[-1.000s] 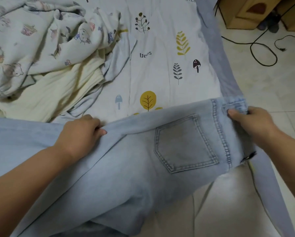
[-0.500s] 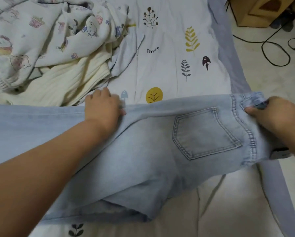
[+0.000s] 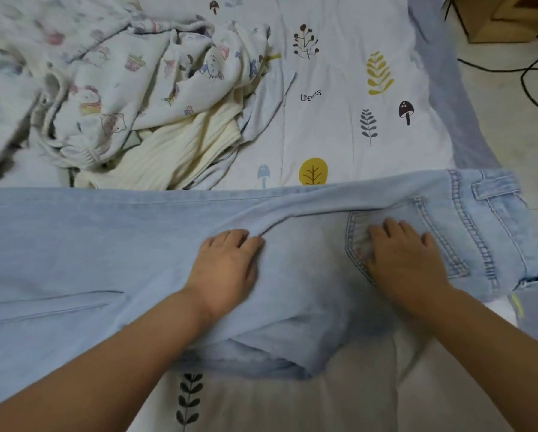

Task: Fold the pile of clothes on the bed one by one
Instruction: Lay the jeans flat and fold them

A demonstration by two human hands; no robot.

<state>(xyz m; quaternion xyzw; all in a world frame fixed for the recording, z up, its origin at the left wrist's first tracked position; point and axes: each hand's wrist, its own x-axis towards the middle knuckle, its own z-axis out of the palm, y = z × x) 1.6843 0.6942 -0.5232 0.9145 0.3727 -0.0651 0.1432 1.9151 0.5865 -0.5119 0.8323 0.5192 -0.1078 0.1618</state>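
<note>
Head view: jeans (image 3: 136, 244) lie lengthwise left-right across the bed (image 3: 339, 126), waistband at your right. Your left hand (image 3: 227, 272) and right hand (image 3: 408, 260) press flat on them, fingers straight, gripping nothing. Legs run left, so your left hand is nearer them.

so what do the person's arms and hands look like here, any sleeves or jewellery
Both forearms are bare right to the frame edge, so no sleeves show. The left hand and right hand wear no gloves, and no rings, watch or bracelets are visible. Fingernails look short and unpainted, though the picture is slightly soft.
</note>
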